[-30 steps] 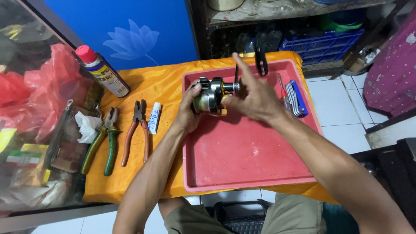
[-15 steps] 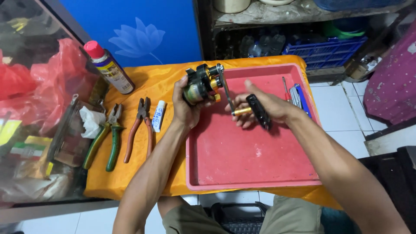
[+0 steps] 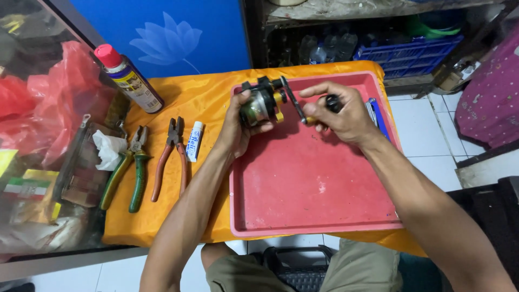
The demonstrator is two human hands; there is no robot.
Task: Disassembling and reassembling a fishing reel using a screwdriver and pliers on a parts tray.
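Hands lowered since a moment ago: my left hand [image 3: 238, 127] now grips the black-and-gold metal fishing reel [image 3: 260, 103] lower over the far edge of the red plastic tray [image 3: 313, 216]. My right hand [image 3: 340, 113], just beside it, is clenched on the reel's black crank handle [image 3: 294, 100], ready to turn.

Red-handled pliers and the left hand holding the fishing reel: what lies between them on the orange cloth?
In the head view, a small white tube lies on the orange cloth between the red-handled pliers and the left hand holding the fishing reel.
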